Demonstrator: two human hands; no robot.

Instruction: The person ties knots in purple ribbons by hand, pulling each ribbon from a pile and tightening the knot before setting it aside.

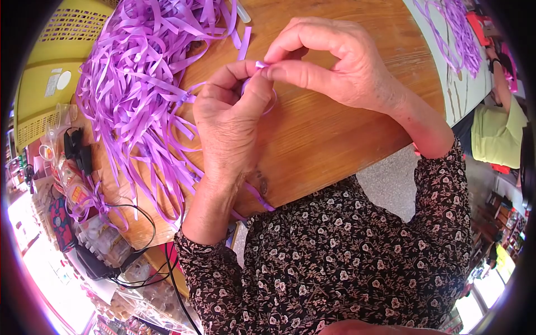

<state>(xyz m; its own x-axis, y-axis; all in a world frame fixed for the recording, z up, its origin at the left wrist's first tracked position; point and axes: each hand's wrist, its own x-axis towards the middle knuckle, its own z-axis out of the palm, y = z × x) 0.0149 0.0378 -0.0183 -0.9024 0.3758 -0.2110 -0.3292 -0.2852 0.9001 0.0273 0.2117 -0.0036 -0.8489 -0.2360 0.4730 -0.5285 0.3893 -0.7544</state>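
Between my two hands, above the wooden table, is a short piece of purple ribbon (261, 65). My left hand (231, 109) pinches it between thumb and fingers, and a thin loop of it hangs by the thumb. From the right, my right hand (335, 64) meets it with thumb and forefinger pressed close at the same spot. Whether the right fingertips hold ribbon is hard to make out. A large heap of purple ribbons (139, 72) lies left of my hands, with loose ends trailing toward the table's near edge.
The wooden table (346, 139) lies under my hands. Yellow baskets (42, 84) stand at the left. Plastic bags (106, 240) and black cables sit by the left table edge. At the far right, more purple ribbons (460, 39) lie on a white table, near another person's arm (502, 78).
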